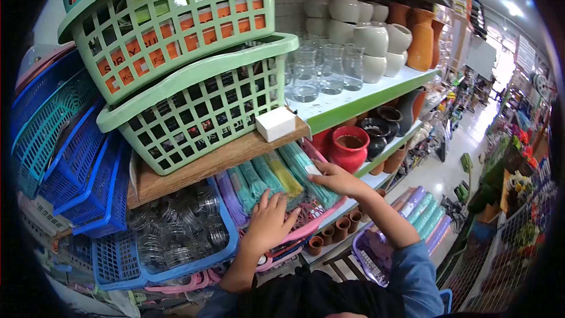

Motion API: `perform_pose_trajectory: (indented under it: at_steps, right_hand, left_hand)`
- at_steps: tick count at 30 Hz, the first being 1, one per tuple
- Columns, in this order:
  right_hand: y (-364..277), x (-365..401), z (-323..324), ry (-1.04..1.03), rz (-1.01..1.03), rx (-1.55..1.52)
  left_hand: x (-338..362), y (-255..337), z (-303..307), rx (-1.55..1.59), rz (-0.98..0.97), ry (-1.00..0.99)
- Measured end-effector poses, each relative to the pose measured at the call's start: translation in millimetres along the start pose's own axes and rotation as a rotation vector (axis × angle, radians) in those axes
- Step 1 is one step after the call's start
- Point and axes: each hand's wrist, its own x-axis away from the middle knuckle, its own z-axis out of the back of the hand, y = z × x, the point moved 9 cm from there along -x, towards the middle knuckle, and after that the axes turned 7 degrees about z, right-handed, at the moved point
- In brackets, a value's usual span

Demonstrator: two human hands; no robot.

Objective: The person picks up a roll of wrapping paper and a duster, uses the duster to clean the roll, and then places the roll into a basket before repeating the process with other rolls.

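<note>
A pink basket [321, 219] holds a row of long, plastic-wrapped bundles. From left to right come a purple bundle [228, 197], several teal ones [254, 179] and a yellow one [284, 175] among them. My left hand [271, 222] is spread over the near ends of the teal bundles, its fingers apart. At the far right of the row, my right hand [336, 178] rests on a teal bundle [300, 162] with its fingers stretched out. Neither hand visibly grips anything. What lies beneath the bundles is mostly hidden.
Above the bundles, a wooden shelf [206, 165] carries a white box [275, 124] and stacked green baskets [194, 103]. Glass vases [306, 76] and red pots [349, 147] stand on the right. A blue basket [226, 250] of clear containers sits left; a purple basket [368, 253] with more bundles is at right.
</note>
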Motion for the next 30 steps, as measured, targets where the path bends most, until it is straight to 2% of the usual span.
perform_pose_trajectory:
  at_steps: [3, 4, 6, 7, 9, 12, 16, 18, 23, 25, 26, 27, 29, 30]
  right_hand:
    - [31.5, -48.6, 8.2, 0.027, 0.049, 0.378]
    - [41.6, -61.7, 6.5, 0.008, 0.052, 0.371]
    - [53.1, -83.1, -8.8, -0.158, 0.121, 0.760]
    - [55.2, -90.1, -11.2, -0.173, 0.133, 0.755]
    - [71.1, -98.3, -24.6, -0.375, 0.064, 0.804]
    - [99.8, -120.5, -31.5, -0.405, 0.144, 0.801]
    - [128.5, -138.5, -41.9, -0.516, 0.141, 0.898]
    - [133.8, -145.5, -38.3, -0.422, 0.117, 0.902]
    - [70.8, -113.6, -26.7, -0.352, 0.080, 0.903]
    - [70.4, -103.1, -17.5, -0.342, -0.063, 0.709]
    - [75.6, -100.3, -8.5, -0.216, -0.034, 0.670]
    - [81.7, -91.7, -3.9, -0.196, -0.052, 0.670]
    - [58.4, -73.1, 11.8, 0.003, 0.262, 0.604]
    - [49.3, -58.1, 21.4, 0.032, 0.230, 0.609]
  left_hand:
    - [-5.8, -9.4, -10.6, -0.034, 0.029, -0.037]
    - [-8.4, -11.3, -13.7, -0.043, 0.040, -0.065]
    - [-10.3, -13.0, -14.4, -0.043, 0.059, -0.073]
    - [-11.3, -12.8, -13.9, -0.045, 0.055, -0.078]
    - [-12.0, -14.1, -13.3, -0.058, 0.069, -0.073]
    - [-12.9, -11.6, -16.1, -0.105, 0.056, -0.074]
    - [-11.1, -10.7, -18.9, -0.096, 0.065, -0.048]
    - [-10.5, -6.9, -16.1, -0.109, 0.067, -0.003]
    - [-11.8, 10.1, -11.3, -0.137, 0.084, 0.055]
    - [-12.9, 21.9, 0.1, -0.098, 0.065, 0.167]
    - [-14.7, 29.2, 0.6, -0.093, 0.045, 0.158]
    - [-15.8, 37.3, 7.3, -0.008, 0.016, 0.205]
    - [-19.7, 54.2, 12.4, 0.089, -0.043, 0.228]
    - [-21.4, 64.6, 14.1, 0.208, -0.092, 0.234]
